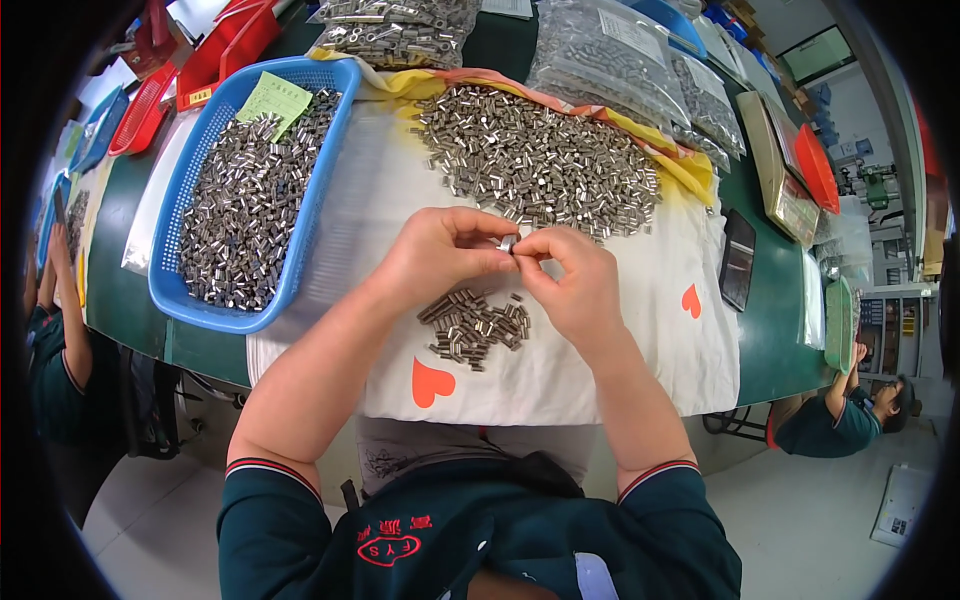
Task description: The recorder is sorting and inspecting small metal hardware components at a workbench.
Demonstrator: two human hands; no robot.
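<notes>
My left hand (445, 246) and my right hand (570, 270) meet over the middle of a white cloth (560, 375). Between their pinched fingertips is a small shiny metal cylinder (508, 243), partly covered by the fingers. Just below the hands lies a small pile of similar metal cylinders (475, 328). Beyond them spreads a much larger heap of metal cylinders (540, 160), its far side bordered by a yellow and orange cloth edge (690, 178). At the left stands a blue plastic basket (345, 130) holding many more such pieces and a yellow-green paper slip (275, 103).
Clear plastic bags of metal parts (610, 65) lie at the back. A dark phone (737, 258) rests on the green table (775, 300) at the right. Red trays (235, 45) stand at the far left. One other person (850, 415) is at the right, another (70, 350) at the left.
</notes>
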